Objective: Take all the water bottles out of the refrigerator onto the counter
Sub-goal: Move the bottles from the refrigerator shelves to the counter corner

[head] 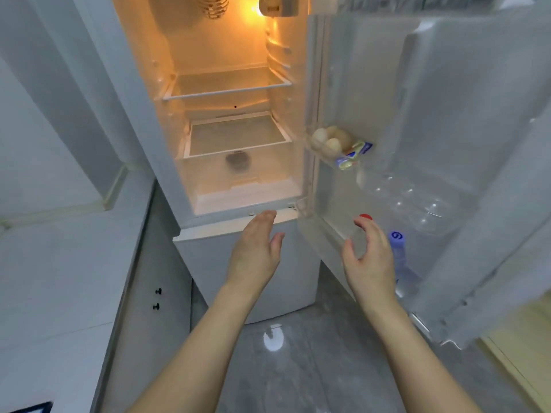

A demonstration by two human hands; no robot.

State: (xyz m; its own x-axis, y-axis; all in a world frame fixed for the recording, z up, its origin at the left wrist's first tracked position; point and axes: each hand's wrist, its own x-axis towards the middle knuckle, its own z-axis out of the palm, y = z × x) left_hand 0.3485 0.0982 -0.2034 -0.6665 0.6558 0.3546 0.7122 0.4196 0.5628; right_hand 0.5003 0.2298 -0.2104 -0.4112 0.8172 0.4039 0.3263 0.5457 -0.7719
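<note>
The refrigerator (pixel 226 120) is standing with its upper door (pixel 447 144) swung wide to the right and its inner lamp (pixel 262 8) glowing. Two glass shelves (pixel 229 84) are sitting inside the lit compartment with nothing visible on them, and a dark round shape is showing through the lower one; what it is cannot be told.

In the bottom door rack (pixel 325 242) two bottles are standing. One is showing a red cap (pixel 366 217) just above the right hand's fingertips, its body mostly hidden behind that hand. The other, a bottle with a blue cap (pixel 397 238), is standing just to the right of the right hand, upright or nearly so.

The right hand (pixel 369 257) is hovering in front of the rack with fingers and thumb spread apart and lightly curved, gripping nothing; whether the fingertips are touching the red-capped bottle cannot be told. The left hand (pixel 256 248) is hanging in front of the lower edge of the compartment, fingers straight and loose, holding nothing.

Higher on the door, a small shelf is carrying eggs (pixel 329 140) and a small blue and yellow packet (pixel 354 155). Beneath it a clear egg tray (pixel 414 201) is sitting against the door.

The white counter (pixel 59 278) is lying to the left of the refrigerator, well apart from both bottles. The grey floor (pixel 313 368) is showing a bright reflection below the arms.
</note>
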